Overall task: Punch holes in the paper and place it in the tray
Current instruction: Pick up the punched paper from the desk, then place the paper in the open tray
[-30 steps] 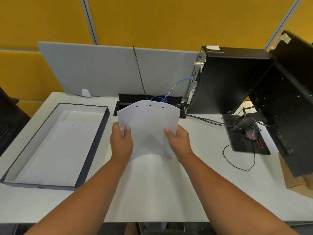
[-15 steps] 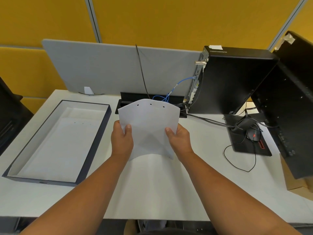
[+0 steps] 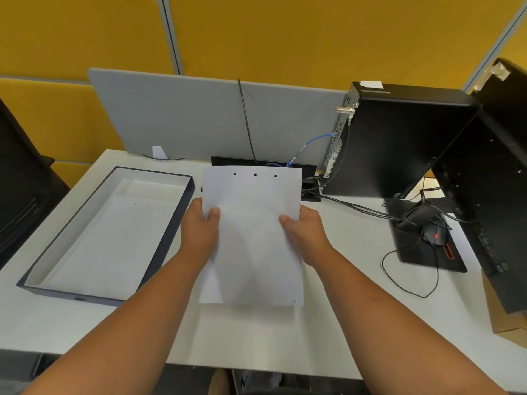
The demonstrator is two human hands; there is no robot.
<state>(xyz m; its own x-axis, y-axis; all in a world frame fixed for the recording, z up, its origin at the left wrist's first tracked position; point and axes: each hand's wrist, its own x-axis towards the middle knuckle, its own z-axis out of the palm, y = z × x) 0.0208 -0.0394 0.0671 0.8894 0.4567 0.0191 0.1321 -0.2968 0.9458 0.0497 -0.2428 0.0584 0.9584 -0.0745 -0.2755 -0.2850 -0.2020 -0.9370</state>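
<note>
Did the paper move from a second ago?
Yes. The paper, held by both hands, has flattened out: its bottom edge now reaches nearer the desk's front edge, judged against the tray beside it.

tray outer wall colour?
Dark navy, near black, on the tray; the inside is white. Head view, the only one.

On your desk (image 3: pixel 256 332) you have a black computer tower (image 3: pixel 399 143) at the right, a mouse (image 3: pixel 435 235) beside it, and a grey divider panel (image 3: pixel 199 115) behind.
</note>
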